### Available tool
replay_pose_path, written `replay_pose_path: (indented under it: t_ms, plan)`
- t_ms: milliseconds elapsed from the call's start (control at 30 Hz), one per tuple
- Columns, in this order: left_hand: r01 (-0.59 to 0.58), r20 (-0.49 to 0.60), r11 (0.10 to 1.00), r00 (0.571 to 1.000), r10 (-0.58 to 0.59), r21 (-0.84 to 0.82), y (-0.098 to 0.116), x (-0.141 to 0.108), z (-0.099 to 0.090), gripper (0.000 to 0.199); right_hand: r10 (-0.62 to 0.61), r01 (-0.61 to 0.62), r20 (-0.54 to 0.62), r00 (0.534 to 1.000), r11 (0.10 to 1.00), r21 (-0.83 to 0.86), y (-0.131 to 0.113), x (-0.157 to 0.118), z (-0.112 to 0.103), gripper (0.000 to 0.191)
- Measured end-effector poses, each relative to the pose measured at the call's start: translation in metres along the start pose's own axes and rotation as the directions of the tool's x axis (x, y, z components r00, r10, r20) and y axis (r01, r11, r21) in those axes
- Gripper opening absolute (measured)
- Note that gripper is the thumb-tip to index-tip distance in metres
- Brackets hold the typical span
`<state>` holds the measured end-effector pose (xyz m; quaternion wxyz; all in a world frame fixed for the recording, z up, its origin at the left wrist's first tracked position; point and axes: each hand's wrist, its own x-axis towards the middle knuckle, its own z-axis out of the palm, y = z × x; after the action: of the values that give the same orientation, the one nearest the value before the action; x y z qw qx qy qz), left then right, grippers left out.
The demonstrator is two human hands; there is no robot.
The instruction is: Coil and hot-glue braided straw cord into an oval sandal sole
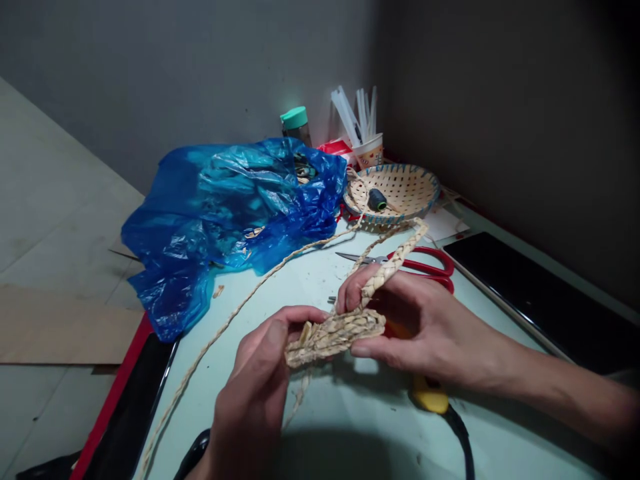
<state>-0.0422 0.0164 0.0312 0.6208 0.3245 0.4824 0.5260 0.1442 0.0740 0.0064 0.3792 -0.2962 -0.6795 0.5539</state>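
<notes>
A small coiled piece of braided straw is held up over the table between both hands. My left hand pinches its left end, thumb on the near side. My right hand grips the right end, its thumb below and its fingers behind. From the coil a plaited straw braid rises over the right fingers toward the basket. A thin twisted straw cord runs across the table at the left. Behind the right hand lie red-handled scissors, partly hidden by it.
A blue plastic bag covers the table's back left. A woven basket holds a dark thread spool. Behind stand a paper cup of clear sticks and a green-lidded bottle. A yellow corded tool lies under my right wrist.
</notes>
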Motion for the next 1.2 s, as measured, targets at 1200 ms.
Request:
replay_pose_path:
  t_ms: [1200]
  plan:
    - [-0.498, 0.195, 0.446, 0.800, 0.567, 0.744, -0.018, 0.005, -0.011, 0.021, -0.153, 0.153, 0.007, 0.988, 0.982, -0.113, -0.009, -0.005, 0.000, 0.020]
